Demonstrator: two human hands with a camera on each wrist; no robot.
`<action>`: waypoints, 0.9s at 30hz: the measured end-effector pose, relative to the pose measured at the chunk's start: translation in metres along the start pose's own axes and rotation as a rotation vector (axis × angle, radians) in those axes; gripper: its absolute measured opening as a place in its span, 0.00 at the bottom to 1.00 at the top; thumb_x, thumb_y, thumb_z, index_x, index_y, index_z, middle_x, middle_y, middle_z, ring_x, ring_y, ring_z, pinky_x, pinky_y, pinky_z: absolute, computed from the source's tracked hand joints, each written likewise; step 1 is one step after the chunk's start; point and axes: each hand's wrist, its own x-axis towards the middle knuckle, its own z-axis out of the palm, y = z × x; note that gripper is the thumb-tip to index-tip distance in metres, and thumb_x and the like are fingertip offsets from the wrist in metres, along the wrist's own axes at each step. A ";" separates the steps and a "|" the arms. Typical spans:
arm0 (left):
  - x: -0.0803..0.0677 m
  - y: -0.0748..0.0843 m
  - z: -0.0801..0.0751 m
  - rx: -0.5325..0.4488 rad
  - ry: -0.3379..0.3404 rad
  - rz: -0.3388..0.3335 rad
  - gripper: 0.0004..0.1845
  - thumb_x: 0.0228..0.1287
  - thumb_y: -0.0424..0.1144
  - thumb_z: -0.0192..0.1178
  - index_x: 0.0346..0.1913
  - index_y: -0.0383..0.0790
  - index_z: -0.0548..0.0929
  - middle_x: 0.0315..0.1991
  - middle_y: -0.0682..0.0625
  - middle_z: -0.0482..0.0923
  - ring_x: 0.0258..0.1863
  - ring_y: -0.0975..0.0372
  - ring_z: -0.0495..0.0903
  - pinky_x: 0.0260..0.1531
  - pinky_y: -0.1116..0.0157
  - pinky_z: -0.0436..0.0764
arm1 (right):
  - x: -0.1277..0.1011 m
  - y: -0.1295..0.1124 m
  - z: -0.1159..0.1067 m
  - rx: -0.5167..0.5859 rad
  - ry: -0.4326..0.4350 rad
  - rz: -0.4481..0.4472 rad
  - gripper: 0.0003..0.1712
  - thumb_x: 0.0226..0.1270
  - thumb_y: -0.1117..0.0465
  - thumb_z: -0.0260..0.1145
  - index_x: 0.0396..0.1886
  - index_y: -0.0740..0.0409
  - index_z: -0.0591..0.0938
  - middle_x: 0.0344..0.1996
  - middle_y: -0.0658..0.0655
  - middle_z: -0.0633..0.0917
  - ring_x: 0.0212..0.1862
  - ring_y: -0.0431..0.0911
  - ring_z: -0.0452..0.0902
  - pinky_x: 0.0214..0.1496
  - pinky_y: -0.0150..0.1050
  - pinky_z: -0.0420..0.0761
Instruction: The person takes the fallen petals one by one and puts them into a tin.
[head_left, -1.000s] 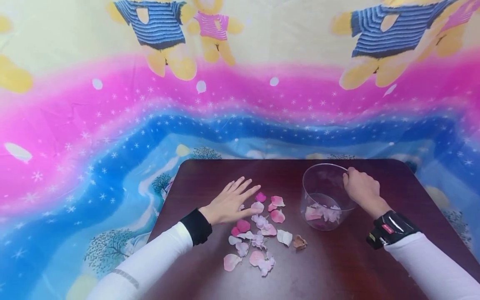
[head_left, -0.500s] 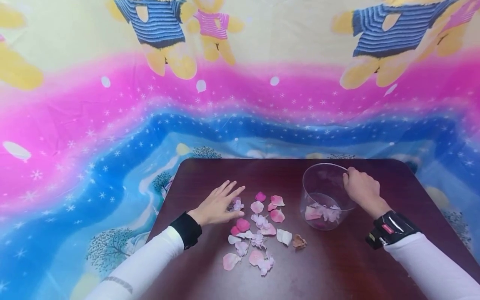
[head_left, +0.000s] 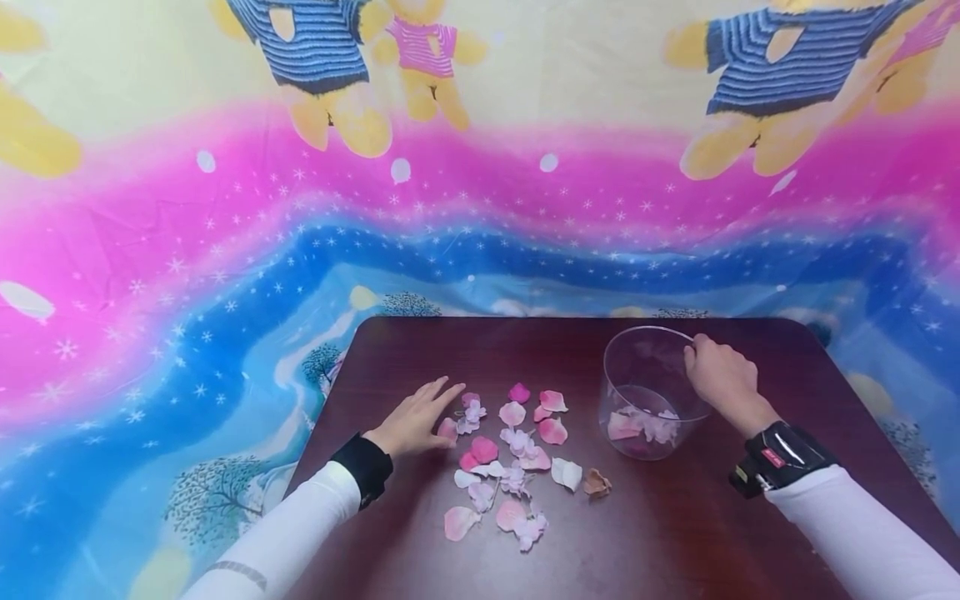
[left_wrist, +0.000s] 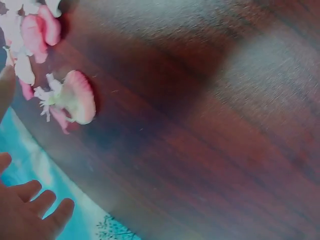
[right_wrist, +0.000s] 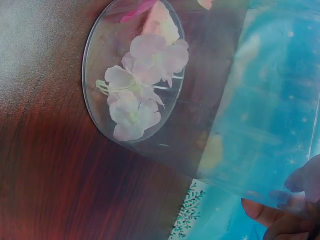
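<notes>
Right grip (head_left: 722, 379) curled over the rim of the clear plastic cup (head_left: 651, 392), fingers pinching its wall, a few pale blossoms (right_wrist: 142, 85) lying on its floor. Left grip (head_left: 417, 423) spread flat and holding nothing, drawn back since a second ago to the far-left edge of the petal scatter (head_left: 510, 454), fingertips touching a pink petal (head_left: 447, 428). Petals left of the cup on the dark bench (head_left: 675, 533), none yet lifted; gathering apparently about to resume.
</notes>
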 end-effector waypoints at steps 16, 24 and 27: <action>0.005 -0.008 0.030 0.022 0.059 0.087 0.24 0.59 0.39 0.74 0.57 0.34 0.83 0.53 0.42 0.82 0.54 0.50 0.83 0.58 0.53 0.82 | 0.000 0.001 0.000 -0.001 0.000 -0.004 0.20 0.79 0.55 0.48 0.47 0.69 0.75 0.37 0.77 0.83 0.38 0.72 0.80 0.27 0.61 0.74; 0.008 -0.009 0.041 0.102 0.029 0.095 0.13 0.59 0.38 0.74 0.27 0.42 0.77 0.29 0.53 0.74 0.31 0.62 0.74 0.35 0.64 0.76 | 0.000 0.000 0.001 -0.005 -0.006 -0.001 0.20 0.79 0.54 0.48 0.48 0.69 0.75 0.37 0.77 0.83 0.38 0.72 0.80 0.27 0.61 0.74; 0.008 -0.009 0.042 0.101 0.036 0.078 0.16 0.59 0.35 0.73 0.23 0.42 0.74 0.27 0.54 0.68 0.29 0.63 0.70 0.33 0.66 0.72 | 0.000 -0.001 0.000 -0.004 -0.002 -0.004 0.20 0.79 0.54 0.48 0.47 0.69 0.75 0.36 0.77 0.83 0.37 0.72 0.79 0.26 0.61 0.74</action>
